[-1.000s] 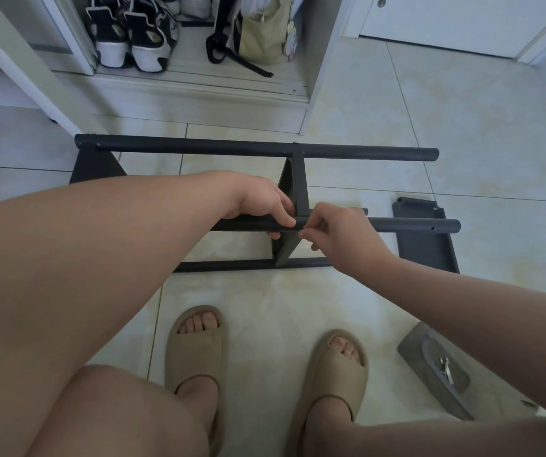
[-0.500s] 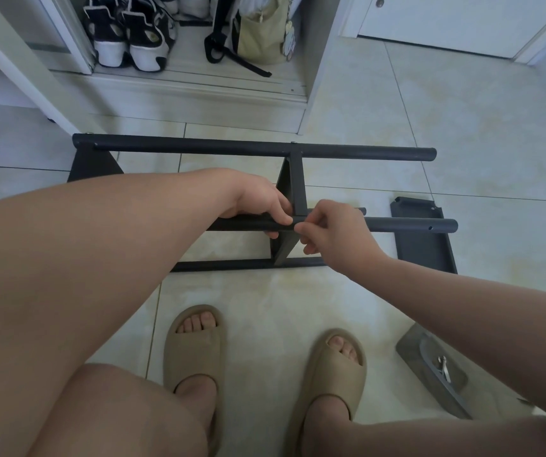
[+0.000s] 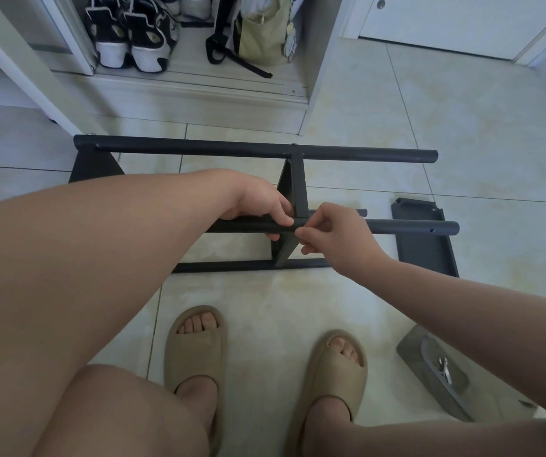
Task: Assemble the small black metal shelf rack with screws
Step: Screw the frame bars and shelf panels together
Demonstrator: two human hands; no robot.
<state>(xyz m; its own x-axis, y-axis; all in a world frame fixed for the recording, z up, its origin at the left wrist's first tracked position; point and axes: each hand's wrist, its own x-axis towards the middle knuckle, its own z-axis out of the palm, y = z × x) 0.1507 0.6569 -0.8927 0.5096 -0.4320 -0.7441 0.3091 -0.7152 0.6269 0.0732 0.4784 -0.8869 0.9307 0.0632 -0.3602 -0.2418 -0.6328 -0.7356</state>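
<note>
A pale tag hanging on the olive bag [image 3: 261,37] was too small to read. The floor [image 3: 463,127] was glossy cream tile, with a white door [image 3: 446,21] at the far right and black-and-white sneakers [image 3: 133,34] in an open closet at the far left. The black rack [image 3: 298,186] sat on the tiles just beyond two tan slippers [image 3: 195,344], its left end panel largely hidden by a forearm. The left grip [image 3: 261,206], a bare hand, was wrapped round the near tube [image 3: 410,226] just left of the middle panel. The right grip [image 3: 334,232] had thumb and forefinger pinched together where the tube met the panel; what they pinched I could not tell. A loose side panel [image 3: 426,252] lay flat at the right, partly behind the tube. A clear packet [image 3: 443,374] at the near right held small metal parts, its far end cut off by the other forearm.
</note>
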